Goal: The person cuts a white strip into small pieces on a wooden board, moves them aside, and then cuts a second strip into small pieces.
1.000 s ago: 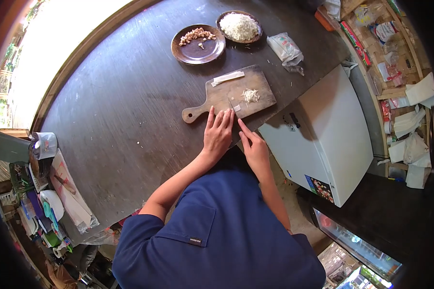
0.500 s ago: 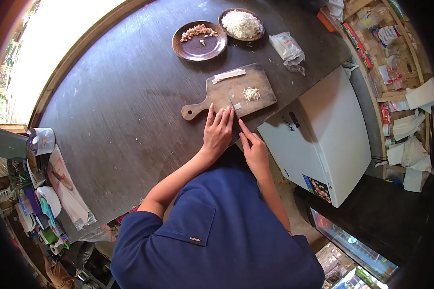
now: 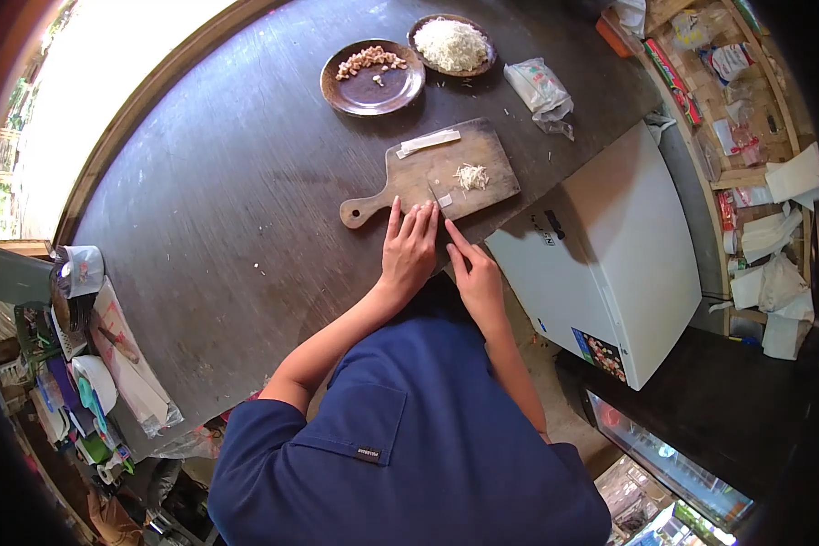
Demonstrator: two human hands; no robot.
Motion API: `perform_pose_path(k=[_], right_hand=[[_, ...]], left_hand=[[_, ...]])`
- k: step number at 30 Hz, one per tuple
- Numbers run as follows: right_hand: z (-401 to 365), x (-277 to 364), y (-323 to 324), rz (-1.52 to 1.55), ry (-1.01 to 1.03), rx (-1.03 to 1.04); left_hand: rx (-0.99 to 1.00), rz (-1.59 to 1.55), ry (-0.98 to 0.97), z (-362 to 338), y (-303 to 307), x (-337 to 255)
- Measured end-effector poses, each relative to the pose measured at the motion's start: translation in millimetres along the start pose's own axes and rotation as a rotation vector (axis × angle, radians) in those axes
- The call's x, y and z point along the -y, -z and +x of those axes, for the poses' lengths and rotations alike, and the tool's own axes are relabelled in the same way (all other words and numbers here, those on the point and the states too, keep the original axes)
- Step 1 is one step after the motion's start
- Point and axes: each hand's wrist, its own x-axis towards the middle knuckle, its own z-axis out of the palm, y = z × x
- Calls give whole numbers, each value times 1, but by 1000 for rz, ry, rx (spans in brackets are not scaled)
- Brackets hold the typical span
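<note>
My left hand [image 3: 410,244] lies over the near edge of a wooden cutting board [image 3: 409,177], fingers stretched out and fingertips down on the wood. Whatever may be under those fingertips is hidden. In my right hand [image 3: 479,284] is a knife [image 3: 434,194]; its thin blade shows just beyond my left fingertips, and the handle is covered by my fingers. A small pale slice [image 3: 445,200] lies against the blade. Farther right on the board sits a little heap of thin pale shreds [image 3: 471,176]. A long whitish strip [image 3: 429,143] lies along the board's far side.
Beyond the board stand a brown plate [image 3: 373,96] with chopped light-brown pieces [image 3: 370,60] and a dark bowl holding white shreds [image 3: 451,45]. A plastic bag [image 3: 539,89] lies to their right. A white freezer [image 3: 610,264] adjoins the table; utensils [image 3: 80,282] crowd the left edge.
The view has shifted slightly, moving the board and plates a little left in the picture. Both hands keep nearly the same pose at the board, the knife still in my right hand.
</note>
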Motion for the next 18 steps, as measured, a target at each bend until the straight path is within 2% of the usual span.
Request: perform_pose_path(k=[5,8,14,18], right_hand=[[1,8,5,2,27,12],[-7,15,12,-32,-76,81],[3,11,6,52,13,17],[-8,5,6,-44,-7,37]], left_hand=[[8,-30,21,0,1,-1],[-15,-18,13,-1,0,0],[-28,-59,20,1,0,0],[-19,-53,13,-1,-2,1]])
